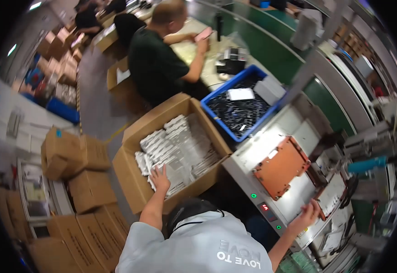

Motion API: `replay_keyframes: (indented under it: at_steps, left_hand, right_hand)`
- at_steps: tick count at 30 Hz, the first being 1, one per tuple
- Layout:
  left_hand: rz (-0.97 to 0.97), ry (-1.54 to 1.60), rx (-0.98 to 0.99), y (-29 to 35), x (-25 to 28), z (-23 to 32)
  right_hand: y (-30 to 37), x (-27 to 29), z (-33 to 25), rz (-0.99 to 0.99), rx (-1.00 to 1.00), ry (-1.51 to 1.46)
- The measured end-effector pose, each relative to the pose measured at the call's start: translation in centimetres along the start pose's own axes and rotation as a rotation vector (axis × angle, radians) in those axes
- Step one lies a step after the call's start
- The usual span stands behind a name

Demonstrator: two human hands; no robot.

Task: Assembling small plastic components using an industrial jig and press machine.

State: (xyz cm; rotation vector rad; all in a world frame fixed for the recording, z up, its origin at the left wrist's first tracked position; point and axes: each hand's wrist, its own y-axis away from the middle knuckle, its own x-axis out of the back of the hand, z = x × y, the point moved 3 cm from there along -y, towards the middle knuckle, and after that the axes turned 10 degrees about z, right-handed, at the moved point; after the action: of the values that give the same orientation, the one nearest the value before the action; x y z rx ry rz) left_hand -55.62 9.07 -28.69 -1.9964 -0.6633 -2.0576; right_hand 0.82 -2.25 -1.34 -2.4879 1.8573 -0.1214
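My left hand (160, 179) reaches over the near left side of a large open cardboard box (133, 188). Its fingers are spread at the edge of rows of small white parts (158, 144), stacked inside with clear plastic trays. Whether the fingertips touch the parts I cannot tell. On the right, my right hand (306, 219) is at the front of a metal work machine (248, 164). Its fingers look apart, with nothing visible in them, though slightly blurred. An orange-brown fixture plate (282, 167) lies on the machine bed, and a second, partly covered fixture (332, 193) stands beside that hand.
Beyond the cardboard box a blue bin (213, 114) holds many small dark parts. A seated person (159, 63) holds a pink phone-like object at the far bench. Stacked cartons (91, 189) line the left. A teal-handled tool (367, 164) hangs at the right.
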Motion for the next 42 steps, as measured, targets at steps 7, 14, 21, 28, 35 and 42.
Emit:
replay_keyframes:
  at_steps: [7, 14, 21, 28, 35, 42]
  left_hand:
    - [0.171, 0.188, -0.187, 1.1, 0.6, -2.0]
    - [0.445, 0.286, -0.338, 0.7, 3.9, -1.5]
    - [0.132, 0.414, -0.259, -1.2, -2.2, 0.8]
    - [-0.071, 0.685, -0.157, -0.6, 3.3, 2.5]
    - [-0.298, 1.578, 0.227, 0.2, 8.5, 2.1]
    - [-0.347, 1.882, 0.328, -1.3, 14.8, 3.1]
  right_hand:
    - [11.9, -19.7, 0.4, -0.873, -0.044, 0.097]
    - [23.4, -29.1, 7.0, -1.405, 0.009, 0.251]
    - [27.6, -33.4, 10.8, -1.483, 0.452, 0.587]
    - [10.2, -41.9, 12.3, -0.824, 0.620, 0.704]
    - [8.1, -45.7, 15.0, -0.939, 0.669, 0.751]
    - [8.2, -46.8, 17.2, -0.909, 1.168, 0.885]
